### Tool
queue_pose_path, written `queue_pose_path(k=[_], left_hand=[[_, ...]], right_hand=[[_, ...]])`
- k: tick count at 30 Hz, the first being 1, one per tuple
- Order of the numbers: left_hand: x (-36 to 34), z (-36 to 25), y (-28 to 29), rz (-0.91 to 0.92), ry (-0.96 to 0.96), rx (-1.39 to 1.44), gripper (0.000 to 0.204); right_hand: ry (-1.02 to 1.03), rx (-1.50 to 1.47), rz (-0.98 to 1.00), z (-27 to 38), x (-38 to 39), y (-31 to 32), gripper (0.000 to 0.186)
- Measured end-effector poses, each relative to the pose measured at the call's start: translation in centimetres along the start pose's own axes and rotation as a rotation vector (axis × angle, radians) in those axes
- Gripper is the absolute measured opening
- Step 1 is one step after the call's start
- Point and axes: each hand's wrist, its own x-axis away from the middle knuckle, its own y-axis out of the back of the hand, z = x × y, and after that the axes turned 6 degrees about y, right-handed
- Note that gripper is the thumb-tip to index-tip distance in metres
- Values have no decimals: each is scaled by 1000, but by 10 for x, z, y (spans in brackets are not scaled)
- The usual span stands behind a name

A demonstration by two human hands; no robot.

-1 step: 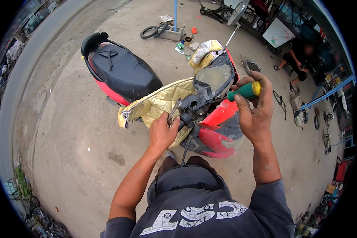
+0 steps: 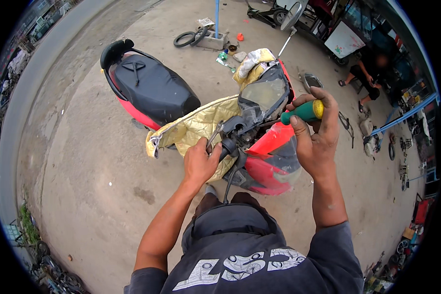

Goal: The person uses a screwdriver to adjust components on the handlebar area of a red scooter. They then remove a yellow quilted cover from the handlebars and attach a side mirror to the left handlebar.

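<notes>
My right hand [image 2: 318,132] is closed around the green handle of a screwdriver [image 2: 301,113] with a yellow end. Its thin shaft points left toward the opened middle of the handlebar [image 2: 242,128]. In my closed left hand [image 2: 200,160] is a silver wrench [image 2: 215,134], its jaw end sticking up past my fingers. The same hand rests against the black handlebar grip [image 2: 227,148]. Under it hangs a yellow quilted cover [image 2: 196,122] on the scooter. The red front panel [image 2: 272,142] is dusty. Where the screwdriver's tip meets the scooter is too small to tell.
The scooter's black seat [image 2: 152,83] stretches to the far left. A mirror [image 2: 292,17] on a stalk rises at the far right. Beyond lie tyres [image 2: 183,39] and a concrete block [image 2: 213,41] under a blue pole. A person [image 2: 370,73] sits at the right.
</notes>
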Motion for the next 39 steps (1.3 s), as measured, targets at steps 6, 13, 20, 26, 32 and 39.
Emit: queue_pose_path(k=[6,13,20,26,32,39], left_hand=[[1,-6,6,25,39,-80,39],[1,-8,4,6,46,-87,38],[1,-9,4,-6,61,-78,38],[1,-10,6,-8,69,-88,38],[0,-9,5,-10,68,-86,39],[0,-7,4,-19,73,-84,39]], right_hand=[[-26,-110,65,2,0,1,57],[8,-95,124,1,-6,4,56],[-8,-114,147,-1,-7,4,56],[-26,-149,161,-3,-7,5,55],[-11,-161,185,-5,-8,9,55],[-24,-238,278,-8,-15,14,54]])
